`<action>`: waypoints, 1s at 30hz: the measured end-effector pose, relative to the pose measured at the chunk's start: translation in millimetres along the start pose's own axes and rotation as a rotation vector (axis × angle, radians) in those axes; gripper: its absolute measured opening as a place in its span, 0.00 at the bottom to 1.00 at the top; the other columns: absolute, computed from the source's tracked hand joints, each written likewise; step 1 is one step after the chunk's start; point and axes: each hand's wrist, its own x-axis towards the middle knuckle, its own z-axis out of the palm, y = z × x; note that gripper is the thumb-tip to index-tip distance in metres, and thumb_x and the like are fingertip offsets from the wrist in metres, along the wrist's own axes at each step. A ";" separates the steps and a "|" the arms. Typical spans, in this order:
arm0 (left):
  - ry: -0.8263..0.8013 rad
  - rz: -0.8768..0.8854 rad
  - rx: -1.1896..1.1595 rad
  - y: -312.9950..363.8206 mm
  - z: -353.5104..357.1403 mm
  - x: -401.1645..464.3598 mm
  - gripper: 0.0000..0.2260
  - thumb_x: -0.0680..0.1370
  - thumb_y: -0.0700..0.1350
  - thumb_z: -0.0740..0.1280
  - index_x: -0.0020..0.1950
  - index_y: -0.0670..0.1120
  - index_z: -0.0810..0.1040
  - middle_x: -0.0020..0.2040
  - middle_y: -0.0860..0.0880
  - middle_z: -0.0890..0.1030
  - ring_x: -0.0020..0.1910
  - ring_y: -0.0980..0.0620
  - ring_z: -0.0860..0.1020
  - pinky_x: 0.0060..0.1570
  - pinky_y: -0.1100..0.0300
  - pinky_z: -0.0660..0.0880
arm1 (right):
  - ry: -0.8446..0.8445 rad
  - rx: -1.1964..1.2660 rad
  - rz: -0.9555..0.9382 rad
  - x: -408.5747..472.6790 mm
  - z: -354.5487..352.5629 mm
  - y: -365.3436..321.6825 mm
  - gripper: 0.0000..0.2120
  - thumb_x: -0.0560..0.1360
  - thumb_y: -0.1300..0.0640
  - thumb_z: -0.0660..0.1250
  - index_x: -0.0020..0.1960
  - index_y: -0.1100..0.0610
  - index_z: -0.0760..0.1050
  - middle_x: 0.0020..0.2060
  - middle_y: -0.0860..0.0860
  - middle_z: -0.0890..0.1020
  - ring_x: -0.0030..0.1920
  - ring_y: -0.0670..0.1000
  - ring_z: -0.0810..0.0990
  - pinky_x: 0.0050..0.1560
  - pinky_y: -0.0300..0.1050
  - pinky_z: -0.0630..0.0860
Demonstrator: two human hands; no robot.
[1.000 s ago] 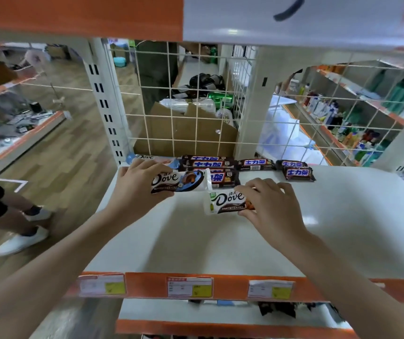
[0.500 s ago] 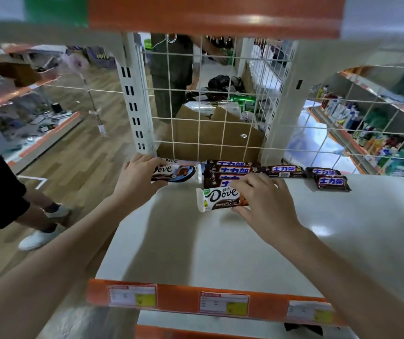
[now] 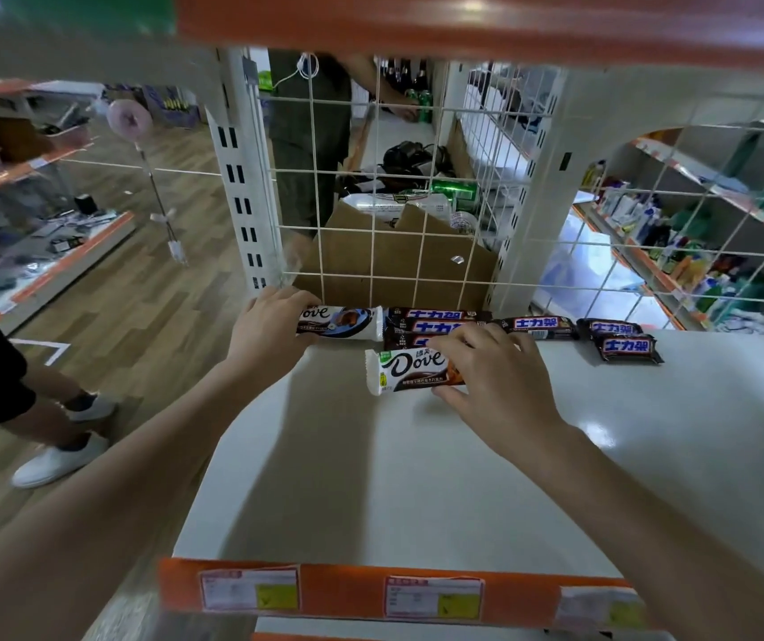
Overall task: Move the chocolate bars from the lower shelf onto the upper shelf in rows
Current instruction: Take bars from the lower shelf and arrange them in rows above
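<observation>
Left hand (image 3: 273, 328) grips the end of a white Dove bar (image 3: 340, 322) at the back left of the upper shelf (image 3: 370, 478), against the wire grid (image 3: 394, 187). Right hand (image 3: 491, 377) pinches a second Dove bar (image 3: 410, 370) lying flat just in front of the dark Snickers bars (image 3: 537, 327) — those sit in a row along the back edge. Behind the grid: cardboard box (image 3: 394, 266), a person standing. Orange price strip (image 3: 370, 594) at the shelf front; another person's legs at left.
</observation>
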 end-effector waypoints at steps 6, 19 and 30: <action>-0.051 -0.018 -0.052 2.0 0.4 2.3 0.20 0.71 0.43 0.72 0.62 0.46 0.74 0.57 0.46 0.77 0.57 0.45 0.72 0.56 0.47 0.69 | -0.014 0.003 -0.002 3.6 0.7 -1.3 0.23 0.72 0.47 0.69 0.66 0.46 0.71 0.57 0.45 0.75 0.60 0.50 0.70 0.55 0.46 0.62; -0.032 -0.026 -0.067 -11.0 -0.3 0.4 0.16 0.73 0.41 0.70 0.60 0.46 0.76 0.53 0.47 0.79 0.54 0.46 0.73 0.49 0.52 0.71 | -0.008 0.039 -0.045 26.0 4.1 -26.4 0.21 0.72 0.45 0.69 0.63 0.46 0.72 0.57 0.45 0.75 0.60 0.49 0.70 0.56 0.47 0.62; 0.004 -0.094 -0.172 -26.7 -5.4 -7.6 0.19 0.72 0.37 0.71 0.61 0.48 0.75 0.60 0.46 0.77 0.58 0.45 0.73 0.50 0.59 0.67 | -0.033 0.065 -0.060 56.8 14.0 -55.3 0.19 0.72 0.47 0.69 0.61 0.50 0.72 0.55 0.49 0.76 0.58 0.53 0.72 0.56 0.51 0.65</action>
